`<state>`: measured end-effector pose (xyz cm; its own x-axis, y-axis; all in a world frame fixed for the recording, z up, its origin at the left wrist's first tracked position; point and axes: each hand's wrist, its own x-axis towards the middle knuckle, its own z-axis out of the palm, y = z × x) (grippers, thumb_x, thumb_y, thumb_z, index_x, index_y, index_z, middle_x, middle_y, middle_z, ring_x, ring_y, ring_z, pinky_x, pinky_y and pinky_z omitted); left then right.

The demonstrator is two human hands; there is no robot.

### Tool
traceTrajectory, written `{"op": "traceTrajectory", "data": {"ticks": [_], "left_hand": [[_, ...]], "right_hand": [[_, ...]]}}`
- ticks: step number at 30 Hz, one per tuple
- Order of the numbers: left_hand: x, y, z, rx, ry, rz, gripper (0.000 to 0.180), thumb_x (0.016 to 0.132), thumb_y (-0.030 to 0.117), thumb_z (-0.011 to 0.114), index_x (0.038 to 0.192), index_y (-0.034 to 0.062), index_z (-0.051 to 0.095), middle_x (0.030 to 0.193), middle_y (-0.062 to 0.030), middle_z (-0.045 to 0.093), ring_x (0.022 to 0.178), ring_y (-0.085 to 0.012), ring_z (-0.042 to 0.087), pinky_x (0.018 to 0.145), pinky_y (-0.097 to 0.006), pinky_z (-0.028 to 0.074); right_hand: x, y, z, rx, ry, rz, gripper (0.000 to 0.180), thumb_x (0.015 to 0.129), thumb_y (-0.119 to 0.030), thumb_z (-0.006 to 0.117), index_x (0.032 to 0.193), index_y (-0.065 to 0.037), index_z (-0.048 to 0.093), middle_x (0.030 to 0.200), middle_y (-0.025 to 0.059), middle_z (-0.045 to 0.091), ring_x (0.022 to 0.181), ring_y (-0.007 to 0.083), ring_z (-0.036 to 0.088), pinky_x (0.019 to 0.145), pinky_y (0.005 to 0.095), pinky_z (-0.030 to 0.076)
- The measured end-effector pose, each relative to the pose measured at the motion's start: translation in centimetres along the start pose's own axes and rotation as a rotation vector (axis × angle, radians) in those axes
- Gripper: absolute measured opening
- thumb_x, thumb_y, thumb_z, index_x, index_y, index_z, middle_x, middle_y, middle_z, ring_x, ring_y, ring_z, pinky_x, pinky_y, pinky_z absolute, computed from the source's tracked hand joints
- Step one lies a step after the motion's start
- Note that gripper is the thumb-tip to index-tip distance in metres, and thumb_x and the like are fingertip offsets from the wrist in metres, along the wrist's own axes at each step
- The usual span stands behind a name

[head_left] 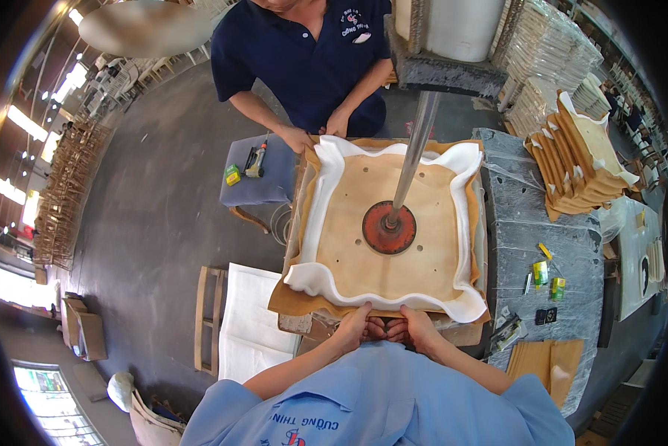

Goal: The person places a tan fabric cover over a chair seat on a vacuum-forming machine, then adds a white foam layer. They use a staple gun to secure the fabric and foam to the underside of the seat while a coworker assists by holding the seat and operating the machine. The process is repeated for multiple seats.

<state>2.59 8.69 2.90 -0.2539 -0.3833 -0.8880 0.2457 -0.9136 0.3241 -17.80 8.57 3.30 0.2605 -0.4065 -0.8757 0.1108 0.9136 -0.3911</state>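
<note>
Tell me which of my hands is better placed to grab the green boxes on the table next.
Your right hand, probably: the green boxes lie on the table on that side; your left hand would reach across. Both hold the brown fabric at its near edge, so neither is free.

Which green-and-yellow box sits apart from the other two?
The green-and-yellow box on the blue padded seat, beside the tool; the other two boxes lie on the plastic-covered table.

A square, drilled plywood panel [442, 215] lies flat beneath the red disc [376, 236]. White foam padding [318, 212] rises in waves around its edges; tan cover material [280, 299] projects outside the foam.
</note>
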Motion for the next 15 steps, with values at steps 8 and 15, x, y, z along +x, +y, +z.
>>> {"op": "traceTrajectory", "data": {"ticks": [8,15], "left_hand": [[1.4,-1.9,-2.2,0.174,-0.064,0.282,0.071,0.110,0.058,0.044,0.069,0.0028,0.064,0.053,-0.0081,0.055,0.061,-0.0269,0.070,0.068,-0.036,0.058],[1.4,-1.6,-1.0,0.068,-0.085,0.254,0.066,0.112,0.050,0.044,0.071,0.0010,0.064,0.055,-0.0096,0.055,0.060,-0.0297,0.067,0.072,-0.043,0.062]], "right_hand": [[-1.2,1.9,0.6,-0.179,0.090,-0.384,0.060,0.111,-0.041,0.049,0.096,0.012,0.073,0.069,0.0151,0.074,0.072,0.0228,0.071,0.069,0.0324,0.055],[-2.4,3.4,-3.5,-0.095,-0.110,-0.309,0.055,0.112,-0.049,0.049,0.108,0.000,0.074,0.089,0.0113,0.077,0.078,0.0160,0.071,0.074,0.0310,0.055]]}}
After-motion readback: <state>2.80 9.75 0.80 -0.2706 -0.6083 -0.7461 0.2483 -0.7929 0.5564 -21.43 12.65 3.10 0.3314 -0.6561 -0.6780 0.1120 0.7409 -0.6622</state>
